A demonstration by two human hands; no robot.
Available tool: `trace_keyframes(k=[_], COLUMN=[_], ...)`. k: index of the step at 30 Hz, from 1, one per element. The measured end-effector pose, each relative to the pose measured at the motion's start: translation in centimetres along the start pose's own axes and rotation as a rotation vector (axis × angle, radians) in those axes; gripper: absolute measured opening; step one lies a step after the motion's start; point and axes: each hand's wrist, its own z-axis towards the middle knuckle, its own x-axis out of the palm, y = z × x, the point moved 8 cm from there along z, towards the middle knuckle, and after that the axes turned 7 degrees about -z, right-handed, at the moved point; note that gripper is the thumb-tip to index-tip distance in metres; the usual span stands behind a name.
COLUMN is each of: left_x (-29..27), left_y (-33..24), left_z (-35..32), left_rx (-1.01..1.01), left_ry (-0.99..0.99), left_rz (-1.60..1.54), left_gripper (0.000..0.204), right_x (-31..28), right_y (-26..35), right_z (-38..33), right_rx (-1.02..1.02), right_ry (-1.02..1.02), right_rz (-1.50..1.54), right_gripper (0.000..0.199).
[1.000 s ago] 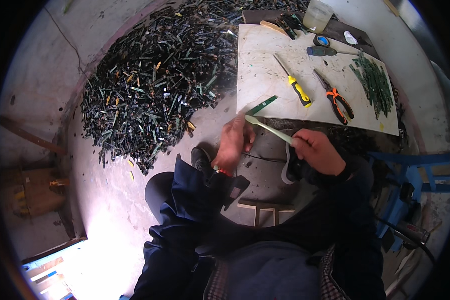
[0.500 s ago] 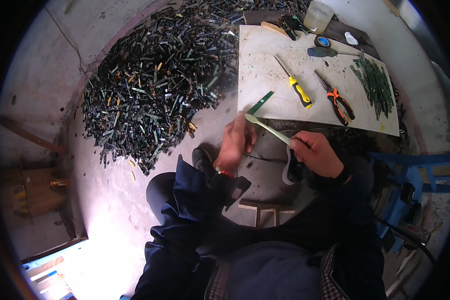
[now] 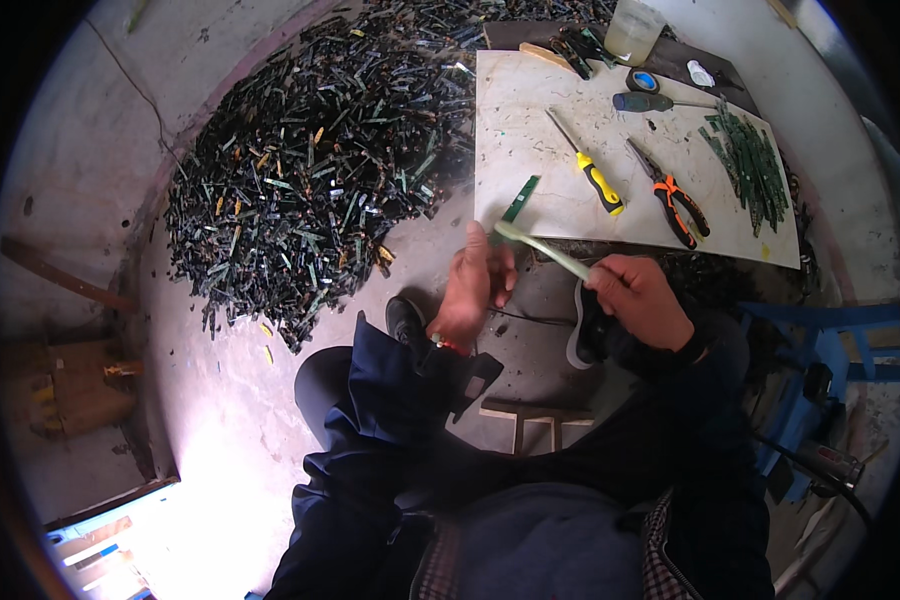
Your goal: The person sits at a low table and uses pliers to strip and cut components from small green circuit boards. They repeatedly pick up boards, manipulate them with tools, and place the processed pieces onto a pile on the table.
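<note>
My left hand is closed at the near left edge of the white board, gripping the lower end of a narrow green circuit board strip. The strip points up and slightly right over the board. A pale green toothbrush is held by its handle in my right hand, fingers wrapped round it. Its head lies against the strip, close to my left fingertips. That contact spot is partly blurred, and the bristles are hidden.
On the white board lie a yellow screwdriver, orange-handled pliers, a dark-handled screwdriver and several green strips. Blue tape and a cloudy container stand behind. A large heap of strips covers the floor at left.
The green strip has tilted more upright and its tip has moved left. My right hand has shifted slightly right and down, with the toothbrush head still against the strip.
</note>
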Motion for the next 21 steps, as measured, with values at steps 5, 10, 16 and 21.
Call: trace_keyframes(k=[5, 10, 16, 21], left_x=[0.2, 0.4, 0.9, 0.9], left_y=[-0.1, 0.1, -0.3, -0.1], left_z=[0.0, 0.1, -0.4, -0.2], left_rx=[-0.015, -0.018, -0.016, -0.005], left_ry=[-0.003, 0.021, 0.04, 0.076], left_rz=[0.0, 0.008, 0.041, 0.021], left_gripper=[0.071, 0.075, 0.079, 0.08], right_x=[-0.3, 0.0, -1.5, -0.6], right_y=[-0.6, 0.1, 0.1, -0.2], right_z=[0.2, -0.1, 0.0, 0.1], right_rx=[0.046, 0.03, 0.09, 0.077], right_ry=[-0.013, 0.059, -0.003, 0.06], right_rz=[0.024, 0.032, 0.058, 0.072], right_gripper=[0.025, 0.025, 0.025, 0.025])
